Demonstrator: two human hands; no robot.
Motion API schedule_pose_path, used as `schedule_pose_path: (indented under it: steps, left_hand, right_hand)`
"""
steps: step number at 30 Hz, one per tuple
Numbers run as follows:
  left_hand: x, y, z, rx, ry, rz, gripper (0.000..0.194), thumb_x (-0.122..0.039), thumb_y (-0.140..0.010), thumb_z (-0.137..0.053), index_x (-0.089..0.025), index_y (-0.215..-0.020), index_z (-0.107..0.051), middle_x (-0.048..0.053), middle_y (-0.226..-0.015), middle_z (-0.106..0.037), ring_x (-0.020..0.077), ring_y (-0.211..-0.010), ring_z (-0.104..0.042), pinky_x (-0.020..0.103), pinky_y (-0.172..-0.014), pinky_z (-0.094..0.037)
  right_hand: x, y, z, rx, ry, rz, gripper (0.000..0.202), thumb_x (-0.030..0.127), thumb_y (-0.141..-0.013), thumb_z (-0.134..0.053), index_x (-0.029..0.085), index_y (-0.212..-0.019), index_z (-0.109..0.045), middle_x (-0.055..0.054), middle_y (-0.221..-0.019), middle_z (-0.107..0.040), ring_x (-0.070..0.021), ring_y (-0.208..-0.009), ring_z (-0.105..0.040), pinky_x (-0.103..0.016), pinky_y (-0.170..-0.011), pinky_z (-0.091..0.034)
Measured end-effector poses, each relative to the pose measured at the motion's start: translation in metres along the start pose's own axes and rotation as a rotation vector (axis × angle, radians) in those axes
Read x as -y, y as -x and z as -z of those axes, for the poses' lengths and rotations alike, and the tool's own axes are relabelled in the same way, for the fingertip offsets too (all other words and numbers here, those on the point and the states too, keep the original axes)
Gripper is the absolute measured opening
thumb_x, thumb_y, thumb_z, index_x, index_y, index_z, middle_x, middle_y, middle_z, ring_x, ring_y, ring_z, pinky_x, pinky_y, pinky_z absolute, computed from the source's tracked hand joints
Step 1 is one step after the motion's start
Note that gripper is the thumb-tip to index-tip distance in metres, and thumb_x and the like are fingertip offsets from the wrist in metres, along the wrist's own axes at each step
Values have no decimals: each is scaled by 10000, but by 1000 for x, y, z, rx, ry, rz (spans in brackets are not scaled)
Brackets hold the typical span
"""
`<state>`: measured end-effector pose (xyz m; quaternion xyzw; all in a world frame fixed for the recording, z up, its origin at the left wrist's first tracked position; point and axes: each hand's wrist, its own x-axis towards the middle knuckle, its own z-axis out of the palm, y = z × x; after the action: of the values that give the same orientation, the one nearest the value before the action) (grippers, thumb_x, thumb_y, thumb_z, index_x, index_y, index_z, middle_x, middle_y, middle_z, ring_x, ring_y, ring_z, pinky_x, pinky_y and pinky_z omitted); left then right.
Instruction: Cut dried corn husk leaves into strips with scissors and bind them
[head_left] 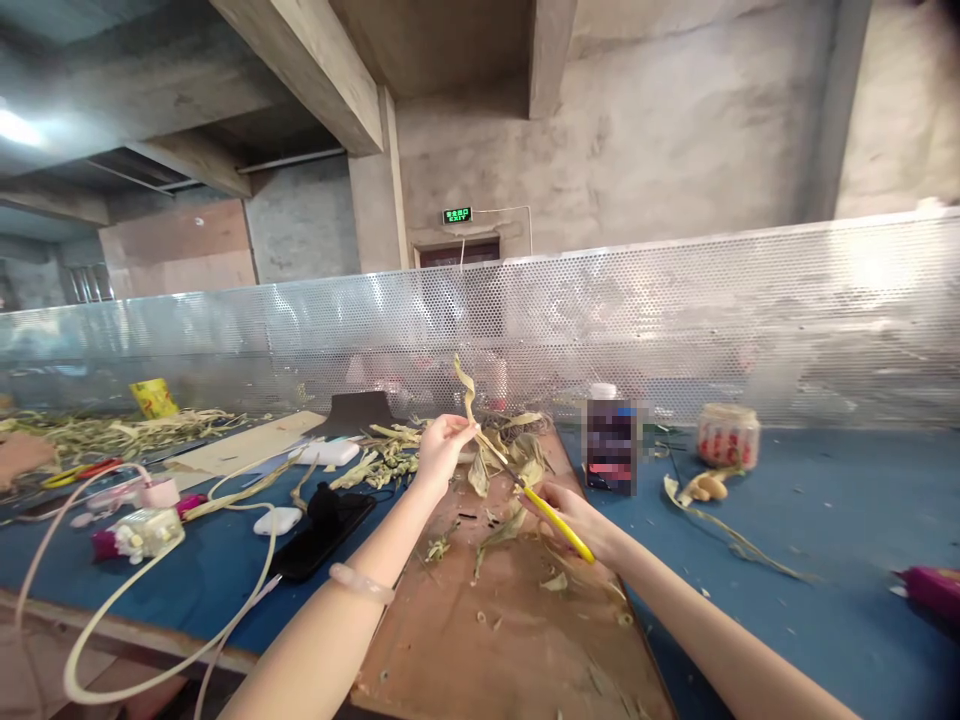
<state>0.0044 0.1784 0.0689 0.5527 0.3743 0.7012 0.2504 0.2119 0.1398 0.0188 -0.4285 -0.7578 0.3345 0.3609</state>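
My left hand [444, 455] is closed in a pinch around a dried plant strip. The strip's pale, curled leaf [465, 385] sticks up above the fingertips. In my right hand [574, 512] is a yellow-handled tool [559, 525] with a narrow dark metal end. That end points up and left towards the left fingertips, close to the strip; whether it touches cannot be made out. Below both hands lies a brown board [480, 660], strewn with dried leaves [506, 525] and small scraps. Part of the tool's grip is hidden by the right fingers.
Left of the board are a black phone [322, 540], a white case [277, 520], cables and a power adapter [154, 530]. Dried stalks [97, 440] lie farther left, near another person's hand [30, 455]. To the right stand a dark bottle [611, 445] and a jar [727, 435]. A perforated metal screen [675, 320] crosses behind.
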Motion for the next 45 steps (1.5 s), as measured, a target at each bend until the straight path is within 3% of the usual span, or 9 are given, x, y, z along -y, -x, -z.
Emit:
schedule_pose_path:
  steps: [11, 16, 21, 24, 28, 32, 35, 38, 45]
  left_hand:
    - [7, -2, 1, -25, 66, 41, 202, -281, -601, -749, -164, -731, -648, 9, -653, -657, 146, -670, -602, 285, -726, -438]
    - [8, -8, 7, -133, 144, 65, 230, -272, -597, -756, -149, -740, -624, 37, -707, -685, 150, -691, -628, 292, -720, -467]
    - [7, -22, 29, -283, 213, 72, 223, -258, -641, -719, -160, -754, -554, 15, -697, -671, 123, -627, -637, 321, -733, -508]
    - [0, -21, 30, -221, 229, 80, 247, -261, -631, -729, -164, -762, -543, 17, -710, -677, 140, -648, -658, 336, -731, -526]
    - [-12, -4, 13, -11, 223, 115, 278, -278, -595, -757, -165, -758, -563, 36, -712, -687, 188, -685, -674, 354, -687, -537]
    - [-21, 22, -3, 131, 196, 129, 263, -280, -592, -762, -172, -747, -579, 27, -700, -684, 191, -681, -670, 325, -654, -524]
    - [-29, 44, -8, 174, 191, 123, 239, -293, -628, -739, -183, -763, -575, 18, -715, -686, 178, -700, -665, 307, -668, -514]
    - [-41, 68, -8, 203, 181, 120, 241, -315, -650, -728, -190, -783, -571, 17, -724, -688, 181, -719, -665, 314, -692, -509]
    - [-64, 119, 5, 219, 179, 124, 468, -373, -737, -665, -243, -1156, -503, 81, -1062, -684, 209, -943, -648, 353, -794, -501]
  right_hand:
    - [-9, -7, -2, -63, 124, 80, 404, 565, -767, -497, 174, -675, -540, 27, -552, -501, -105, -488, -428, -232, -453, -312]
    - [-12, -8, 2, -99, 259, 81, 399, 573, -762, -495, 182, -705, -548, -4, -642, -595, -138, -589, -514, -236, -522, -365]
    - [-18, -5, 16, -290, 460, -73, 335, 471, -751, -522, 156, -856, -565, -131, -880, -644, -256, -750, -598, -331, -637, -402]
    - [-24, -1, 26, -362, 540, -166, 338, 367, -717, -558, 85, -902, -579, -239, -974, -609, -344, -854, -595, -397, -693, -406]
    - [-16, 6, 33, -399, 565, -172, 275, 287, -673, -594, 48, -805, -631, -286, -992, -586, -429, -1027, -501, -469, -807, -370]
    - [17, 13, 24, -361, 460, -4, 288, 328, -807, -461, 121, -780, -660, -165, -947, -631, -308, -981, -530, -397, -843, -369]
    - [40, 25, 6, -219, 294, 137, 323, 400, -841, -437, 176, -802, -666, -43, -765, -657, -197, -752, -574, -290, -701, -422]
    - [50, 44, -11, -162, 145, 201, 307, 419, -825, -471, 174, -803, -656, -18, -753, -657, -167, -690, -566, -260, -636, -424]
    - [58, 79, -27, -278, 6, 251, 278, 403, -821, -474, 169, -757, -610, -33, -716, -633, -175, -682, -557, -277, -637, -419]
